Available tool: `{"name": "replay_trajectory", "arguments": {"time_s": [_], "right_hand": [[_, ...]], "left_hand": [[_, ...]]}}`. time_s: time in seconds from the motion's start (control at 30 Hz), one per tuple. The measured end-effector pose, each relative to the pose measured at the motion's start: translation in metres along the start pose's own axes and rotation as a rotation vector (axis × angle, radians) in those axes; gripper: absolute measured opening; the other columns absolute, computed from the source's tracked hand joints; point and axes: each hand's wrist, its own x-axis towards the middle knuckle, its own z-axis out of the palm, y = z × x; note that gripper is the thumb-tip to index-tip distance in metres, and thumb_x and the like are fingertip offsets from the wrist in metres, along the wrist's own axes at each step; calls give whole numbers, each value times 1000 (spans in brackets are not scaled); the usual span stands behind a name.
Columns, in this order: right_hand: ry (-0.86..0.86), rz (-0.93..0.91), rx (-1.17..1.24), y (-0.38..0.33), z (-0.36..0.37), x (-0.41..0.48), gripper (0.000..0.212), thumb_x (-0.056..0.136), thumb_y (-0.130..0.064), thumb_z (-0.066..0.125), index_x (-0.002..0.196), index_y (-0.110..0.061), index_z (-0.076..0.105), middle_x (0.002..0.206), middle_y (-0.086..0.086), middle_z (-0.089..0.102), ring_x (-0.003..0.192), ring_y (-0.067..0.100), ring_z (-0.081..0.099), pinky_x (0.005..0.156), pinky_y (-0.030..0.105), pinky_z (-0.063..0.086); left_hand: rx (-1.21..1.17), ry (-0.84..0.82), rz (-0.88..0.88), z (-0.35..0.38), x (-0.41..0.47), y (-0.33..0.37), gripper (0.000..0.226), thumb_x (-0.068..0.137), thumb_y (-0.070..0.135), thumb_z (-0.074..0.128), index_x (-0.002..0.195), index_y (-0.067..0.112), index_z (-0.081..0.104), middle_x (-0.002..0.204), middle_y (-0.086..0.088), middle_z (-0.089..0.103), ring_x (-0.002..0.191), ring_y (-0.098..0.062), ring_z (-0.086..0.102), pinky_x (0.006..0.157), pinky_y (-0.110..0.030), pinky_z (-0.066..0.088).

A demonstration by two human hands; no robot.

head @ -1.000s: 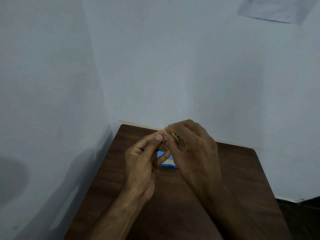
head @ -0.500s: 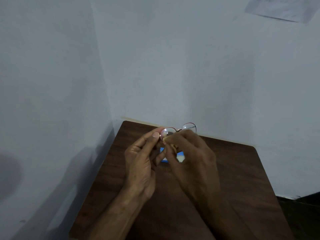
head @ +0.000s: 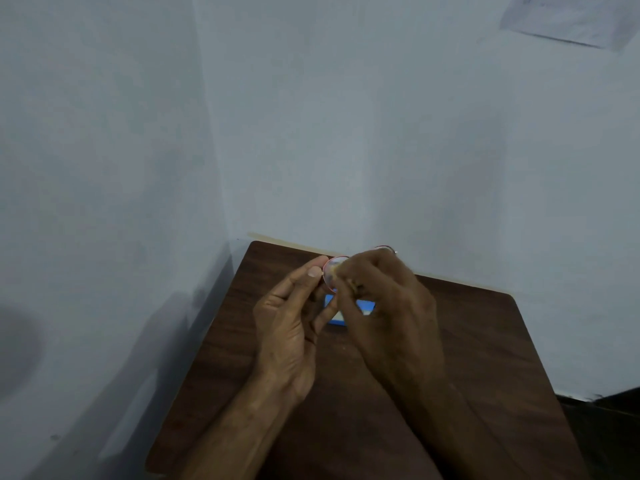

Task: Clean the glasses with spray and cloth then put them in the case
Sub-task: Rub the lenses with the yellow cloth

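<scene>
Thin red-rimmed round glasses (head: 333, 268) are held up over the far part of the dark wooden table (head: 221, 341). My left hand (head: 294, 320) pinches the left rim between thumb and fingers. My right hand (head: 384, 306) pinches a small yellowish cloth (head: 341, 271) against the left lens and covers most of the frame; only the top of the right lens (head: 382, 248) shows above its knuckles. A blue case (head: 367, 305) lies on the table below, mostly hidden by both hands. No spray bottle is visible.
The table stands in a corner with pale blue walls (head: 346, 133) to the left and behind. Its right edge borders a dark floor gap (head: 602, 410). A paper sheet (head: 561, 19) hangs high on the back wall.
The glasses have risen slightly and turned, so both lenses show above my fingers. My right hand has shifted with the cloth over the left lens. The view has tilted a little.
</scene>
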Motion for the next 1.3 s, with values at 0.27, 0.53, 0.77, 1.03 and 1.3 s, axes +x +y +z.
{"name": "replay_trajectory", "arguments": {"time_s": [0.27,0.53,0.77,1.03,1.3], "right_hand": [[36,26,-22,3,2,12,12,94,-26,63,93,-18,71,99,-7,62,83,11,59,68,32,54],[-20,36,-30,8,11,4,6,90,-25,68,90,-20,72,97,-7,64,82,11,61,67,30,54],[-49,-27,-5,3,21,3,13,90,-18,72,103,-18,76,105,-3,68,93,13,64,79,28,53],[-6,12,-27,11,19,18,24,94,-33,54,93,-17,71,98,-3,65,81,10,58,66,29,54],[-15,32,4,10,21,23,26,93,-33,52,96,-17,72,99,-4,64,83,10,58,70,24,49]], "left_hand": [[14,-3,-14,-2,0,-1,22,98,8,64,114,4,78,104,-12,82,89,-17,81,67,-26,63],[25,35,11,-6,8,1,19,98,7,65,109,6,81,109,-17,81,94,-21,80,70,-29,65],[43,37,41,-5,13,3,19,99,7,64,103,11,83,106,-12,82,87,-16,80,67,-26,65],[24,31,36,-5,16,-2,18,94,9,68,105,8,82,100,-12,83,87,-17,81,68,-27,65],[191,16,174,-10,23,-7,17,98,6,67,109,6,80,107,-11,82,101,-26,79,72,-28,64]]}}
